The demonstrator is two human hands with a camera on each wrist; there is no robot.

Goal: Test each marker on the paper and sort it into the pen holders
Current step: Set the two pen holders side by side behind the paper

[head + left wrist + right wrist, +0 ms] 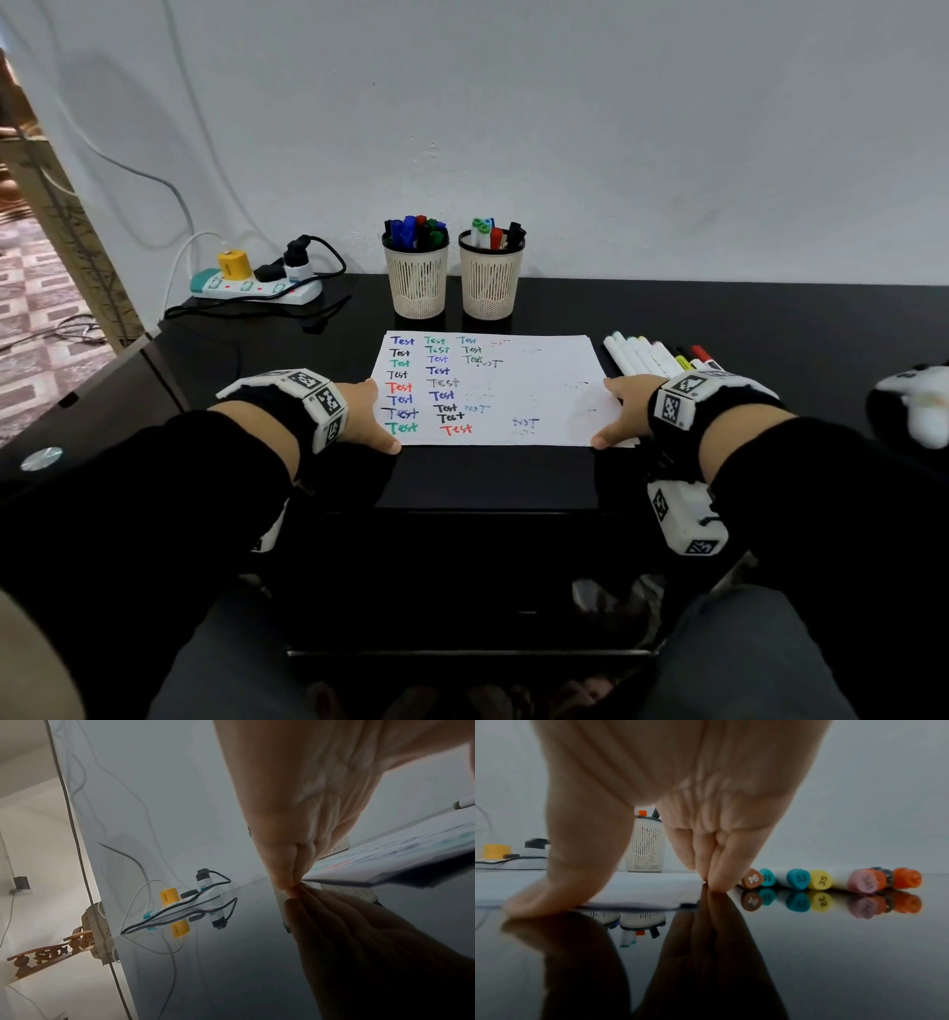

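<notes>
Both hands rest flat at the sides of the paper (493, 390): the left hand (367, 416) lies at its left edge and the right hand (624, 411) at its right edge, and each has its fingers straight, close together and holding nothing. In the right wrist view the fingertips (717, 882) press on the black worktop (488, 478) just at the paper's corner. The sheet already carries many "Test" words in blue, green, black and red, and some very faint ones more to the right. The row of untested markers (657, 357) lies on the worktop just beside the paper's right edge, close behind the right hand. The left pen holder (416, 277) and the right pen holder (490, 280) stand behind the paper, both with markers inside. I think the first risk is the glossy worktop: the markers are round and can roll away if the right hand brushes the row when it reaches back. The paper may also slide when a tip writes on it, if the left hand does not press. Another risk is a wrong sorting, because a faint mark is hard to judge. The left holder is rather full, so a new marker could catch on the others.
</notes>
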